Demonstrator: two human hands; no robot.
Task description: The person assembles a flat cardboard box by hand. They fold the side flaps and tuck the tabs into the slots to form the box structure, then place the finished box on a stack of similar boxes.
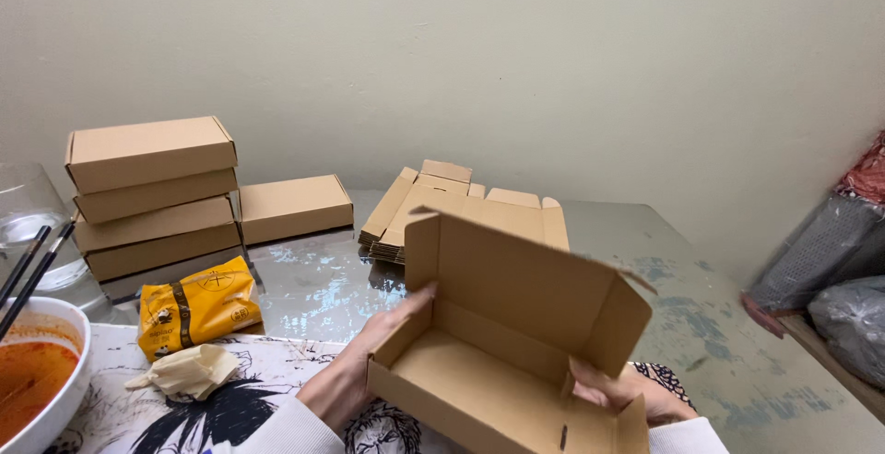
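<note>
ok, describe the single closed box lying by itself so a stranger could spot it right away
Start at the stack of closed cardboard boxes at the table's back left, against the wall. Just right of it, before the pile of flat unfolded blanks, lies the lone box. It alone is closed and sits unstacked on the tabletop.

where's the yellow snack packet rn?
Head view, left side: the yellow snack packet lies on the table just in front of the stack of closed cardboard boxes, above the crumpled tissue and right of the white soup bowl.
</note>
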